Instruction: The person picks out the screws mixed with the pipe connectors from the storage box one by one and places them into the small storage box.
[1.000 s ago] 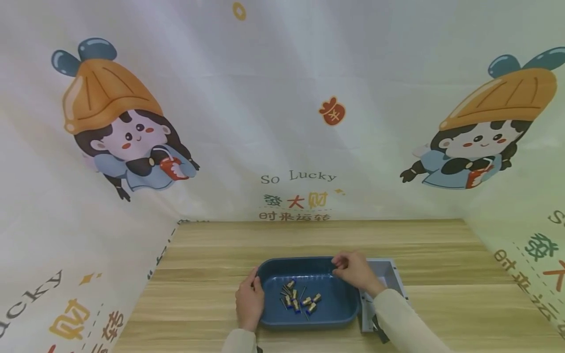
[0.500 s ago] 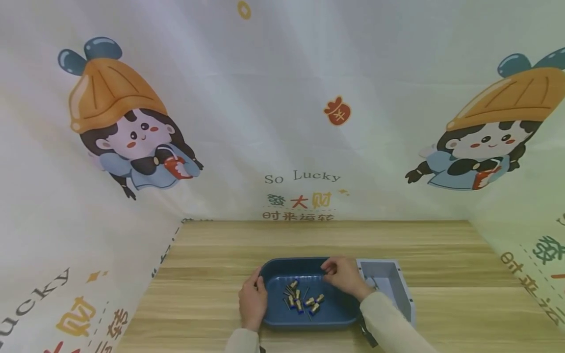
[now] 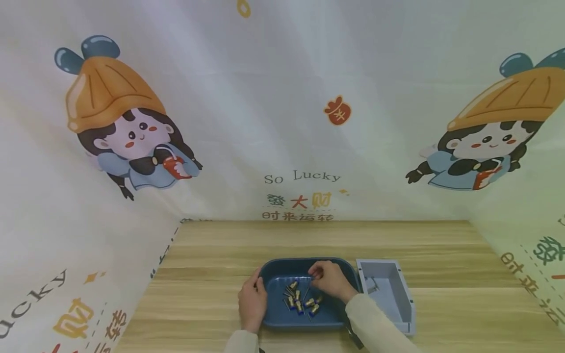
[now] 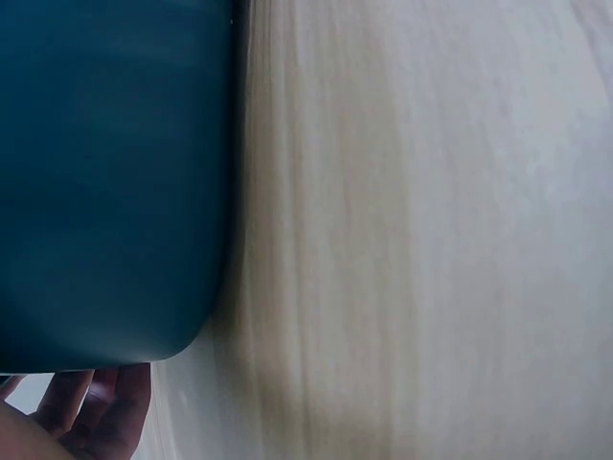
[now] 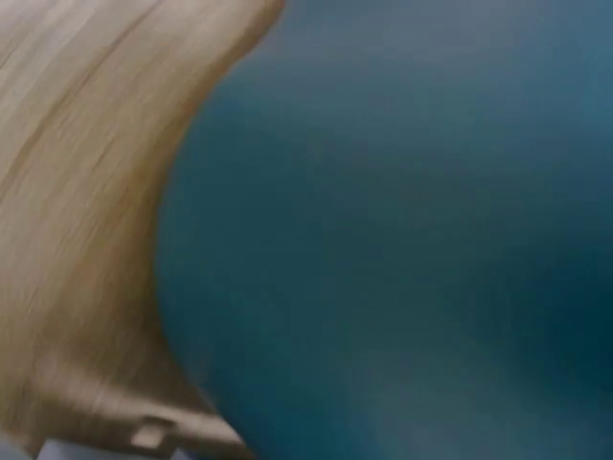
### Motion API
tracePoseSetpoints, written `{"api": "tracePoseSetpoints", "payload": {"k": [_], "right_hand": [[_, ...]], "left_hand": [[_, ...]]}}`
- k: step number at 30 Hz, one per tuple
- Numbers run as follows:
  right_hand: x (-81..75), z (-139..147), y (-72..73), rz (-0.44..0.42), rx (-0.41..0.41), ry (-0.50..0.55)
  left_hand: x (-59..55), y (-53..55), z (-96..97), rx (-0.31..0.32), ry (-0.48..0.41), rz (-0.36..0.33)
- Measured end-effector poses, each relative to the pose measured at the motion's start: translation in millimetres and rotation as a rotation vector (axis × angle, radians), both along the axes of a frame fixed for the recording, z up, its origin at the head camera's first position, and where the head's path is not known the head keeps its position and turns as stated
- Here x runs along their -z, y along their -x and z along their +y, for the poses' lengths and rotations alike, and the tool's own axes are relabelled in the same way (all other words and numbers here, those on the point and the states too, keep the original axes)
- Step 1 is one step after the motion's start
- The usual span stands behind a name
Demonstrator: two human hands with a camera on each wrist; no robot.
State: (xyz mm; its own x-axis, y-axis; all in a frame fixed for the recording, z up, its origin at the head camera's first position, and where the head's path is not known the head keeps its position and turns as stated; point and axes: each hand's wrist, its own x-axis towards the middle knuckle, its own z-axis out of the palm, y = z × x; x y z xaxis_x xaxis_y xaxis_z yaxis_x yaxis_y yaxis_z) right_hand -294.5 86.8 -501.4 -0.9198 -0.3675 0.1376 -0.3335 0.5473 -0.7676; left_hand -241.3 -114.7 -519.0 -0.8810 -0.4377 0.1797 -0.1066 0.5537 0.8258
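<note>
A dark blue tray stands on the wooden table. Brass fittings with blue ends and several thin screws or pins lie loose on its floor. My left hand holds the tray's left end, thumb by the rim and fingers along the outer wall. Over the tray's right half hovers my right hand, its fingers loosely bent above the small parts. Nothing shows between thumb and forefinger. The right wrist view is blurred and shows only the tray's outer wall and table.
Right of the tray stands a grey box with a few small screws inside. Behind the wooden table hangs a printed curtain, which also closes off both sides.
My right hand has moved left from the tray's right rim to above the small parts, uncovering the grey box. The left hand stays on the tray.
</note>
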Motion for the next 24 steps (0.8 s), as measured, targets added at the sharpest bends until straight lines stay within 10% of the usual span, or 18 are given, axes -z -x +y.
{"api": "tracePoseSetpoints", "payload": {"k": [24], "right_hand": [[17.0, -7.4, 3.4, 0.0, -0.044, -0.069]], "left_hand": [[5.5, 4.1, 0.8, -0.011, -0.005, -0.007]]}}
